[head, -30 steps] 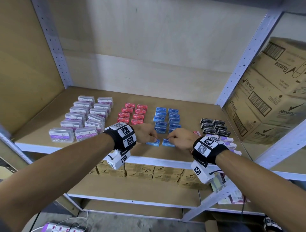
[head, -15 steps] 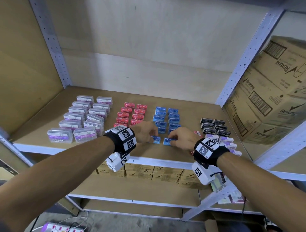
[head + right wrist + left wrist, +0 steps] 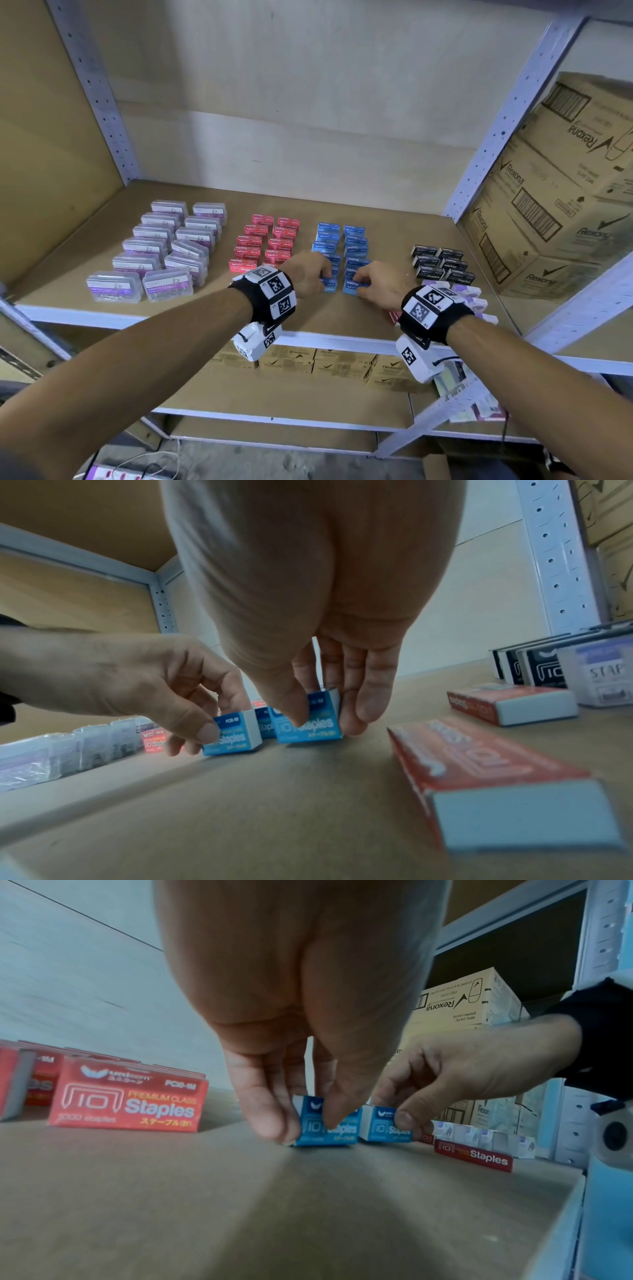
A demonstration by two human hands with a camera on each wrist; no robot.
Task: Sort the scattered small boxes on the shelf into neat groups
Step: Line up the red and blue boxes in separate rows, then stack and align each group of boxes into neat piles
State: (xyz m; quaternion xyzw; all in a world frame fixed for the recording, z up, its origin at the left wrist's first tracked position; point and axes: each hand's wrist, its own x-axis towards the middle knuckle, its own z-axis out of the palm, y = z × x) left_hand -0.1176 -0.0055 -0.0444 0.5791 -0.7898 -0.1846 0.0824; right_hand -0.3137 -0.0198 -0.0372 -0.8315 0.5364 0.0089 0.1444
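Note:
Two blue staple boxes stand on edge at the front of the two blue columns (image 3: 355, 240). My left hand (image 3: 310, 272) pinches the left blue box (image 3: 325, 1127) between thumb and fingers. The right blue box (image 3: 313, 725) is pinched the same way by my right hand (image 3: 380, 286). Both boxes rest on the brown shelf board (image 3: 191, 317). Sorted groups stand behind: clear purple-labelled cases (image 3: 161, 250) at left, red boxes (image 3: 265, 241), and black boxes (image 3: 442, 262) at right.
Two red staple boxes (image 3: 479, 775) (image 3: 510, 703) lie loose near the shelf's right front, beside white-purple boxes (image 3: 469, 296). Rexona cartons (image 3: 555, 192) fill the neighbouring bay at right. A white metal upright (image 3: 507, 113) bounds the shelf on the right.
Both hands have moved away from the shelf's front edge toward the blue columns, carrying the two blue boxes up against the front of those columns.

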